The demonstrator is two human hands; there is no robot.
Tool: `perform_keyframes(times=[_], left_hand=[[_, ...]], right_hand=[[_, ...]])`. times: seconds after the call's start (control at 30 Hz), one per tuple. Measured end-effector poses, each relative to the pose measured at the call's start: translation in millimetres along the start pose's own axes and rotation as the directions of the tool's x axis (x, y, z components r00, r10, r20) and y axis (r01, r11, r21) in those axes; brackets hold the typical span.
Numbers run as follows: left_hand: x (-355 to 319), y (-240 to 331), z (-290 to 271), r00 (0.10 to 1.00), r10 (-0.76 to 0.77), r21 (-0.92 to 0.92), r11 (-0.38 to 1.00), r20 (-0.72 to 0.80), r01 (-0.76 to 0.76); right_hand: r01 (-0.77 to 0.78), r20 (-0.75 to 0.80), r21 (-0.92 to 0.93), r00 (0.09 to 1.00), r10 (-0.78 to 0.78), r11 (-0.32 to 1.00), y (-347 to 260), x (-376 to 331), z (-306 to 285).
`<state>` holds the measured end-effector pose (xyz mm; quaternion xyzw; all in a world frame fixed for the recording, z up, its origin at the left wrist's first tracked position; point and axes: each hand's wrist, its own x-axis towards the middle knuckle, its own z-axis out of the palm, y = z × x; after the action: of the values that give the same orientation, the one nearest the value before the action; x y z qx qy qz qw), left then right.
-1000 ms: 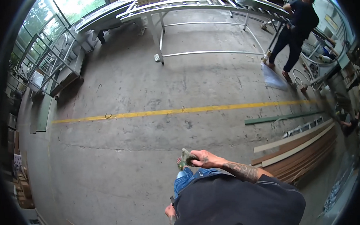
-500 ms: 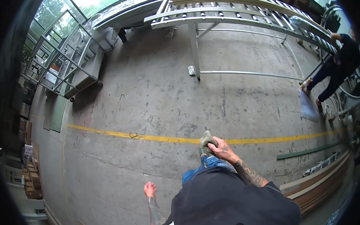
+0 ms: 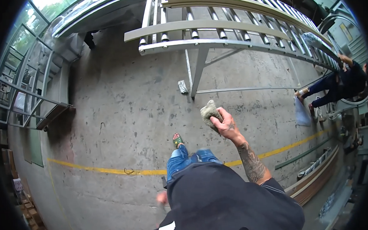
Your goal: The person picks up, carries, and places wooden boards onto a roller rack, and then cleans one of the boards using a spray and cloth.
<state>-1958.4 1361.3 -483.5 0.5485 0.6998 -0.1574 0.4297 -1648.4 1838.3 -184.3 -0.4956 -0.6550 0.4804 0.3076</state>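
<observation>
Rag: crumpled grey-green cloth rag [image 3: 209, 112], up in the air over the concrete floor [image 3: 122, 117].
Right hand [image 3: 225, 123]: fingers closed around the rag.
Left hand [image 3: 162, 197]: blurred, cannot tell if open.
Tip: grip firmly, watch the grey metal roller rack [image 3: 229, 26] ahead.

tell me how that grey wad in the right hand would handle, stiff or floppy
Probably floppy: the grey wad looks crumpled and folded like a rag, bunched in the right hand. Likely light for its size, since it is held raised by the fingers alone. It seems unlikely to roll or slip, given its rough, creased surface.
</observation>
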Motion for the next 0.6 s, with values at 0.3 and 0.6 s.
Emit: perform_keyframes(times=[0.3,0.6], left_hand=[[221,-50,-602,0.677,-0.277,-0.71,0.472,-0.682,-0.522],[316,124,-833,0.89,0.018,-0.874,0.185,-0.455,-0.45]], right_hand=[[-0.117,-0.578,-0.414,0.8,-0.162,0.903,-53,260,-119],[0.002,-0.207,-0.858,0.914,-0.349,0.513,-41,448,-57]])
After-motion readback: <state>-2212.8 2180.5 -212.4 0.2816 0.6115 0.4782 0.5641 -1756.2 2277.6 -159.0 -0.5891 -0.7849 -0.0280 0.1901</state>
